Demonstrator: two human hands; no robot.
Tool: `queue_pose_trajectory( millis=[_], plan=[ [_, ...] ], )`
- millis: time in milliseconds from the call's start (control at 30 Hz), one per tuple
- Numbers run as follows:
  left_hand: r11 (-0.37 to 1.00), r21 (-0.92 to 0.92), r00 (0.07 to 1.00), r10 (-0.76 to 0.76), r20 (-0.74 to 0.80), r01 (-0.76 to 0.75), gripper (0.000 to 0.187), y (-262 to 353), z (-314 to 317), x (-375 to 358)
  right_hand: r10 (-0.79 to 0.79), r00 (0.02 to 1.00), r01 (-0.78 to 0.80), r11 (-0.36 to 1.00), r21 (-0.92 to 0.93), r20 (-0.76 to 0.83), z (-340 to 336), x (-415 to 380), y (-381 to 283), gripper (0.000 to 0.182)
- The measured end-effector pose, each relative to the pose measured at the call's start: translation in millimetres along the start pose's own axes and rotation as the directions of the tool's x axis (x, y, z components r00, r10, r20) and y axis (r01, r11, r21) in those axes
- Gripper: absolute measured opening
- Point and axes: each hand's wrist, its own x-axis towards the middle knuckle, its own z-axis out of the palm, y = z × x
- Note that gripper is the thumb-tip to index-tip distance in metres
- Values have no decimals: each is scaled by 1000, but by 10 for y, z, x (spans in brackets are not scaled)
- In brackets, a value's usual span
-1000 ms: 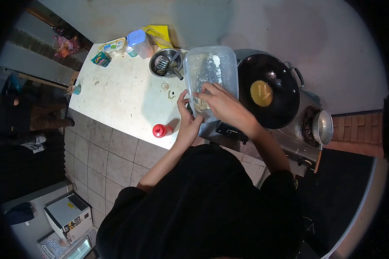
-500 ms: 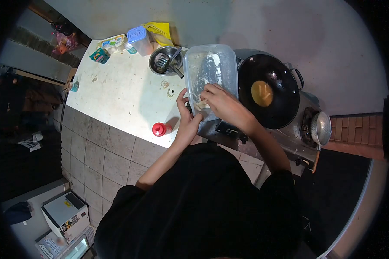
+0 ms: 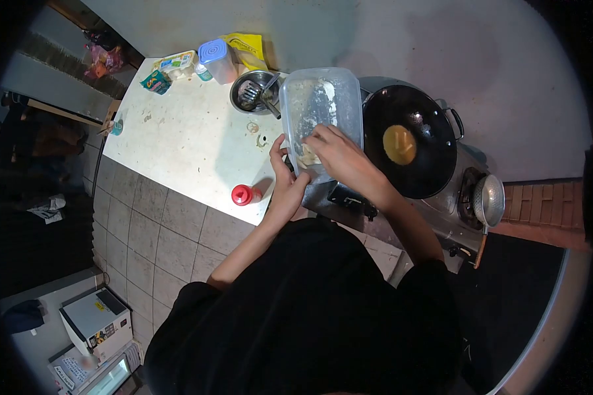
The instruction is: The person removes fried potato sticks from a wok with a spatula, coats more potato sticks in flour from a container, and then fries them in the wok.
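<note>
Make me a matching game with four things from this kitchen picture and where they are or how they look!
1. Plastic tub
2. Wok
3. Bottle
4. Metal bowl

A. Has a red top
B. Has a slotted spatula in it
C. Has the left hand at its edge and the right hand inside
D. Is black, with yellow liquid in it

Pairs: 1-C, 2-D, 3-A, 4-B

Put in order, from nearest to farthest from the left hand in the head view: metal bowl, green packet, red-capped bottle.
1. Red-capped bottle, just left of the left hand
2. Metal bowl, farther ahead
3. Green packet, far left
</note>
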Motion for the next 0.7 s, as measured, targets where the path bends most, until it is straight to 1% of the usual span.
queue_pose_trajectory(
  millis=[67,100,200,300,433,467,533,600,667,700],
  plan=[
    [1000,-26,1000,9,-15,-10,88,-30,7,0,-52,999,53,998,35,-15,33,4,-9,28],
    [998,-54,999,18,-30,-20,89,-47,8,-1,-55,998,56,998,36,-16,34,1,-5,28],
    [999,-36,999,16,-43,-17,89,-74,6,-13,-64,998,64,998,7,-2,18,-12,12,32],
    [997,-77,999,-6,-41,2,89,-51,17,-44,-72,997,72,997,5,10,-4,-13,-8,26],
    [998,-60,999,-5,-38,3,89,-45,30,-68,-63,998,64,997,43,-21,2,-11,-24,15],
    [999,-44,999,-31,-20,30,88,-3,32,-83,-66,997,68,996,52,-38,5,-11,-24,11],
    [998,-26,998,-56,4,56,88,11,30,-94,-62,998,63,997,43,-24,12,-10,-13,10],
    [1000,-14,1000,-19,3,19,88,-34,26,-88,-52,999,52,998,29,-12,-24,-23,-35,8],
    [1000,-1,1000,-9,8,9,88,-98,9,-75,-9,998,8,999,31,58,-96,-36,-90,12],
    [1000,12,1000,1,3,-1,87,-123,4,-68,0,999,-2,1000,26,53,-120,-51,-108,12]
  ],
)
